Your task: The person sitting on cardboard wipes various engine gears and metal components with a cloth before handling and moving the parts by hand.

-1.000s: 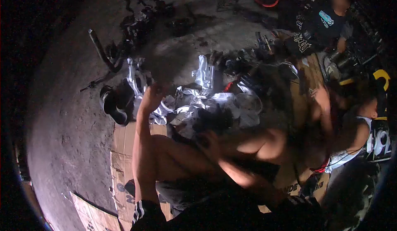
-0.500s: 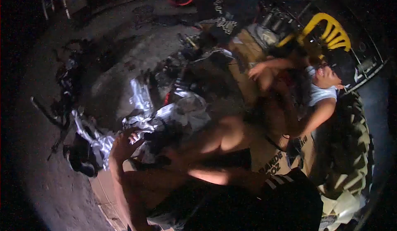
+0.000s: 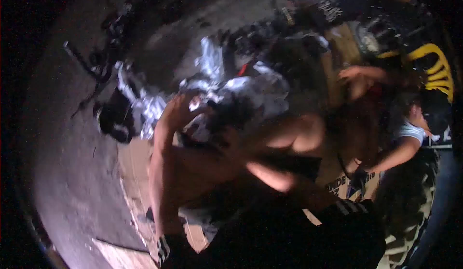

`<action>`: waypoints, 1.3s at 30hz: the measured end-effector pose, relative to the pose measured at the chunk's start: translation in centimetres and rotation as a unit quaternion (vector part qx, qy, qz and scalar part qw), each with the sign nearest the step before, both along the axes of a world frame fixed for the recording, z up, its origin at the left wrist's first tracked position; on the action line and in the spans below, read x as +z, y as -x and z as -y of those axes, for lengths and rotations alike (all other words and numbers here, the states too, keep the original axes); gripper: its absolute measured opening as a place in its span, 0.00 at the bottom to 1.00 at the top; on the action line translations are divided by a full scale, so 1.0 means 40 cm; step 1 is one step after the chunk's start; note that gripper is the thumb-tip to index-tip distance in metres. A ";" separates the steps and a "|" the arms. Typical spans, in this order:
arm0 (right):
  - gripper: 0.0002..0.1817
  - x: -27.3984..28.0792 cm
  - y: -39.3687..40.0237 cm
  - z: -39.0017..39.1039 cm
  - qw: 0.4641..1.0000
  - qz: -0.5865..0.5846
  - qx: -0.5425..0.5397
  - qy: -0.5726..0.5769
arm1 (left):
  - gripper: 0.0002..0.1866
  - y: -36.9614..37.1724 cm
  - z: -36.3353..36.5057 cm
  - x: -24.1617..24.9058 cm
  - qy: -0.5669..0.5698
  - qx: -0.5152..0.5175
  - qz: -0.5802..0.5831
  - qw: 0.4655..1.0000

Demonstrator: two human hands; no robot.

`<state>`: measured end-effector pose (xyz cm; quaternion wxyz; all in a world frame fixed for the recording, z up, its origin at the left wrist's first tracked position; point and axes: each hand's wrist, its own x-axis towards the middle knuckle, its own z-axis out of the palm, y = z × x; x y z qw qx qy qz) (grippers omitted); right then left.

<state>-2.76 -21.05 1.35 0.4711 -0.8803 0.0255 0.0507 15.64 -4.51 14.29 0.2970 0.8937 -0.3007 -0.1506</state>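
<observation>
My left hand [image 3: 178,112] reaches in from the lower left, its fingers curled at the near side of a shiny silver metal part [image 3: 210,88]. What it grips is too blurred to make out. My right hand [image 3: 229,141] lies in deep shadow beside dark parts in front of my legs, its fingers hard to see. More silvery metal pieces [image 3: 147,106] stretch left of my left hand. Whitish, crumpled-looking material [image 3: 265,93] lies to the right, near a small red piece [image 3: 242,70].
Cardboard [image 3: 132,168] lies under my legs. A seated person [image 3: 402,153] is at the right, near a yellow chair [image 3: 434,66] and a large treaded tyre [image 3: 410,211]. Dark parts [image 3: 113,117] and a bar [image 3: 79,59] lie on the floor at the left.
The view has turned, so the scene sits farther right and higher. Both hands remain near the metal parts. The other person's face has turned away.
</observation>
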 end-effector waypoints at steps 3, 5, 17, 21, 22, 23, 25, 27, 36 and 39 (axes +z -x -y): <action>0.28 0.058 -0.005 -0.015 0.962 0.017 -0.061 -0.265 | 0.28 0.000 -0.006 0.003 0.046 -0.021 0.082 0.995; 0.29 0.106 -0.019 0.005 0.979 -0.028 -0.034 -0.197 | 0.24 -0.018 0.002 -0.030 0.046 0.005 0.038 0.998; 0.27 -0.091 0.007 -0.011 0.987 0.074 -0.108 -0.090 | 0.19 -0.122 0.109 -0.153 0.079 0.231 0.070 0.967; 0.23 0.081 -0.036 0.012 0.994 -0.100 -0.020 0.050 | 0.18 -0.197 0.086 -0.324 0.178 0.226 0.091 0.953; 0.23 0.074 -0.031 0.012 0.994 -0.097 -0.023 0.052 | 0.20 -0.239 0.064 -0.404 0.278 0.219 -0.024 0.935; 0.22 0.046 -0.019 0.006 0.996 -0.069 -0.056 -0.028 | 0.23 -0.260 0.047 -0.447 0.367 0.207 -0.140 0.896; 0.21 0.014 0.001 -0.013 0.988 -0.046 -0.090 -0.115 | 0.25 -0.232 0.039 -0.390 0.352 0.225 -0.129 0.900; 0.20 0.001 -0.003 -0.019 0.982 0.028 -0.098 -0.156 | 0.28 -0.225 0.027 -0.354 0.340 0.243 -0.115 0.901; 0.20 0.018 -0.003 0.006 0.989 -0.035 -0.100 -0.102 | 0.36 -0.133 0.092 -0.206 0.391 0.214 -0.389 0.806; 0.19 -0.260 0.024 -0.009 0.763 -0.006 -0.223 -0.607 | 0.43 0.046 0.194 -0.187 0.454 0.286 -0.167 0.828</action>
